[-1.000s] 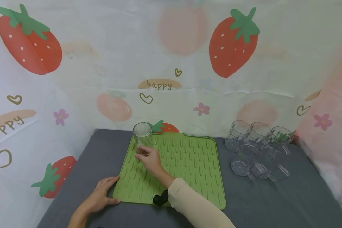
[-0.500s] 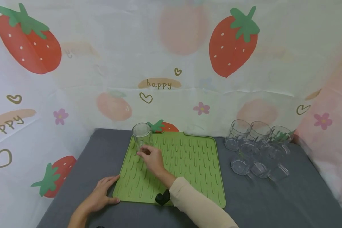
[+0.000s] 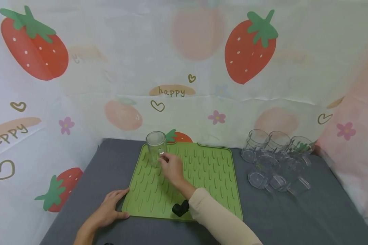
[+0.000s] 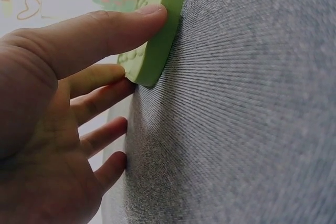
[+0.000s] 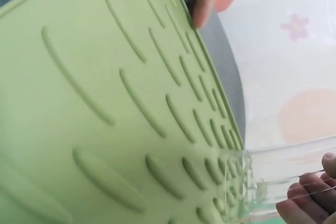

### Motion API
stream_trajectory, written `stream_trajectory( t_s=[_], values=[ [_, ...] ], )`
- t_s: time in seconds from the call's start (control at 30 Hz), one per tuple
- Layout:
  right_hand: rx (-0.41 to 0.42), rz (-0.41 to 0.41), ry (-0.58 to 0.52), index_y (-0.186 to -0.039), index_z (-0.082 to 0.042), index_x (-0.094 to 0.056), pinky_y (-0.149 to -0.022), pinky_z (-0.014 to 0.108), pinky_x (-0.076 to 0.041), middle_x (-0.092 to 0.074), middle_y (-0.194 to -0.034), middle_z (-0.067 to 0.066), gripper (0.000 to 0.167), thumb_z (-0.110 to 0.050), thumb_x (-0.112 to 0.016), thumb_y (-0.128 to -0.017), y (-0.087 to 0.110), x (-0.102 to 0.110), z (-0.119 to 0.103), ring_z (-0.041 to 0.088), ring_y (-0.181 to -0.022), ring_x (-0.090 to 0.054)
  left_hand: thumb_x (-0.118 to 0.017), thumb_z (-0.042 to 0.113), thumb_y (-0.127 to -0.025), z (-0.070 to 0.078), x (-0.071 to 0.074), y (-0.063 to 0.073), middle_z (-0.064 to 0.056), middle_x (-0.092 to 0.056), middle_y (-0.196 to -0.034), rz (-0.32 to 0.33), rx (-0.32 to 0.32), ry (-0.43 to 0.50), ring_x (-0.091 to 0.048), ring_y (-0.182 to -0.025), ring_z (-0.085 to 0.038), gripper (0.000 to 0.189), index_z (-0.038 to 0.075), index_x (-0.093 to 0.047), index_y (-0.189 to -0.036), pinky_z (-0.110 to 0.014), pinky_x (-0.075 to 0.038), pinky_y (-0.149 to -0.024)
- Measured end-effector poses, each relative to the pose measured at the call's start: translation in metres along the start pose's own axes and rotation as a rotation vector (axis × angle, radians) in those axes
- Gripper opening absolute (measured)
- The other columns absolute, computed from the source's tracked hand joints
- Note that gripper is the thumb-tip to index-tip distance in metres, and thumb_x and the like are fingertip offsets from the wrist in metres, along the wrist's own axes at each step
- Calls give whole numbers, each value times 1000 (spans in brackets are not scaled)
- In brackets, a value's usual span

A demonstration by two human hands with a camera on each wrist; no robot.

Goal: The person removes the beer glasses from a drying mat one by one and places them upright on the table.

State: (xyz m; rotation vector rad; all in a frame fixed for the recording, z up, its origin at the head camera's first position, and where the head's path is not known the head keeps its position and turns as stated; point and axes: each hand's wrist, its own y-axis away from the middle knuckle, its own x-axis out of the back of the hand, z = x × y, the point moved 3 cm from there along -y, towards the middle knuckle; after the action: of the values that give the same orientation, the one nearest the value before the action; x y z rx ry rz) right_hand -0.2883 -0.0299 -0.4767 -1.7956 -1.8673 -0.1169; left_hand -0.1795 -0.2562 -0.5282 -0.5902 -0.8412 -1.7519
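Observation:
At the back left of the green ridged mat [image 3: 205,180] stands a clear glass mug [image 3: 155,144]. My right hand [image 3: 172,168] grips its handle, which faces right toward me. In the right wrist view the curled fingers [image 5: 310,195] appear beside the glass mug [image 5: 239,182], partly cut off by the frame. My left hand [image 3: 110,207] rests at the mat's front left corner. Seen from the left wrist, its thumb [image 4: 113,32] presses along the mat's edge [image 4: 163,40], and the other fingers extend past the corner over the grey cloth.
Several clear glass mugs [image 3: 255,144] stand grouped on the grey tablecloth [image 3: 282,217] right of the mat. Behind the table hangs a white curtain [image 3: 199,115] printed with strawberries. A black heart-shaped object [image 3: 180,208] is at the right sleeve [image 3: 220,217], over the mat's front edge.
My right hand has shifted to the right, and the mug's handle has come round from the front to the right. The mug itself has moved slightly right. The left hand stays in place.

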Motion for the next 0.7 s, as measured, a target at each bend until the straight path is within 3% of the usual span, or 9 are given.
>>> stream_trajectory(
  t_s=[0.23, 0.33, 0.57, 0.7],
  values=[
    [4, -13, 47, -105, 4, -73, -65, 26, -56, -75, -97, 16, 19, -7, -65, -92, 1, 19, 5, 25, -86, -72, -86, 29, -70, 0, 0, 0, -24, -44, -143, -1, -4, 9, -26, -136, -51, 92, 1, -42, -146, -70, -30, -103],
    [23, -19, 41, -106, 5, -72, -67, 30, -58, -74, -97, 18, 19, -7, -64, -93, 0, 27, 8, 27, -87, -72, -86, 29, -70, -1, 0, 0, -24, -44, -143, 3, -5, 1, -27, -136, -51, 92, 0, -42, -145, -70, -30, -103],
    [28, -37, 39, -109, 5, -71, -62, 23, -53, -74, -100, 18, 22, -8, -63, -94, 3, 44, 12, 28, -89, -72, -86, 29, -69, -2, -1, 1, -24, -45, -142, 10, -6, 0, -28, -135, -50, 92, 0, -43, -145, -69, -31, -103],
    [25, -46, 40, -108, 4, -72, -65, 26, -55, -74, -99, 17, 22, -11, -64, -94, 6, 56, 11, 27, -88, -71, -86, 28, -70, -1, 0, 1, -24, -44, -143, 15, -10, 3, -28, -136, -50, 92, 0, -42, -145, -69, -31, -104]
  ],
)
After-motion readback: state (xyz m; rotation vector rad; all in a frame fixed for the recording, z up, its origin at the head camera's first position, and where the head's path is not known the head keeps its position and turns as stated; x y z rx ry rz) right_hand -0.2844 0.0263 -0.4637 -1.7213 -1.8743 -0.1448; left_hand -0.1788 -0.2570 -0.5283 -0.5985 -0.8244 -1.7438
